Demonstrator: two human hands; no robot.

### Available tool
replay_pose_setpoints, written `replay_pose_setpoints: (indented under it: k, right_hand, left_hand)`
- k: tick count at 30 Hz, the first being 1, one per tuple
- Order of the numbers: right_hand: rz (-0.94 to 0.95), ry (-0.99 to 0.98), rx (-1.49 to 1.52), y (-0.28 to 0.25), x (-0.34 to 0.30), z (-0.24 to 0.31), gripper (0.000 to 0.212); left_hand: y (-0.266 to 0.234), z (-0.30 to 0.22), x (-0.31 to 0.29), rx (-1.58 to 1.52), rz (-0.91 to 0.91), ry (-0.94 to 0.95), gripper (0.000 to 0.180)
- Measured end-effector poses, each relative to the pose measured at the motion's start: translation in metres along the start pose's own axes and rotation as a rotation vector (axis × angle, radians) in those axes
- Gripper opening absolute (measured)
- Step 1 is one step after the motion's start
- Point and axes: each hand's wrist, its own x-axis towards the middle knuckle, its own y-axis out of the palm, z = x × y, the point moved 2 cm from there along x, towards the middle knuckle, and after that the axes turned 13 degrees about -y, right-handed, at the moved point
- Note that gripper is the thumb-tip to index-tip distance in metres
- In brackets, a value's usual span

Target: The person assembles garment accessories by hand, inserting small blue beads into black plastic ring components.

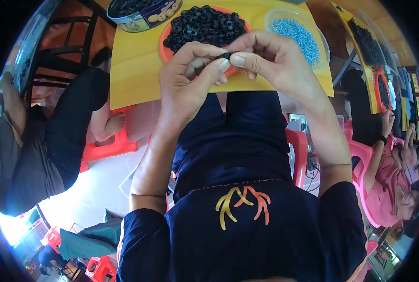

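Over the near edge of the table, my left hand (187, 80) pinches a small black plastic piece (225, 56) between thumb and forefinger. My right hand (273, 58) meets it from the other side, thumb and forefinger closed together at the piece's right end. Whatever sits between those right fingertips is too small or too hidden to make out. Just beyond my hands, an orange-red basin (164, 50) holds a heap of black ribbed plastic parts (204, 27). To its right stands a clear round tub (325, 37) with many small shiny blue-silver metal pieces (295, 40).
The table has a yellow top (134, 70). A cookie tin (146, 18) with black parts stands at its far left. On the left, a person in dark clothes sits near a red stool (110, 145). On the right, a person in pink (388, 188) sits at another yellow table (370, 89).
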Motion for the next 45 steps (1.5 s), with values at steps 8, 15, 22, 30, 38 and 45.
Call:
replay_pose_setpoints:
  k: [8,15,22,30,38,45]
  right_hand:
    - [0.001,-0.54,-0.71,0.003,-0.007,0.013,0.013]
    - [0.036,-0.547,-0.718,-0.001,-0.01,0.008,0.014]
    - [0.161,-0.51,-0.695,-0.008,-0.011,0.01,0.019]
    - [0.21,-0.53,-0.813,-0.006,-0.014,0.023,0.018]
    - [0.292,-0.302,-0.799,-0.004,-0.02,0.02,0.021]
    - [0.2,-0.153,-0.415,-0.006,-0.025,0.018,0.021]
  left_hand:
    - [0.004,0.0,0.0,-0.048,0.051,-0.028,0.017]
    - [0.007,0.001,0.001,-0.077,0.1,-0.048,0.017]
    - [0.007,0.004,0.002,-0.177,0.172,-0.131,0.016]
    - [0.009,0.001,-0.003,-0.14,0.136,-0.109,0.013]
    - [0.012,0.001,-0.007,-0.035,0.107,-0.086,0.012]
    - [0.009,0.002,-0.001,-0.157,0.189,-0.111,0.012]
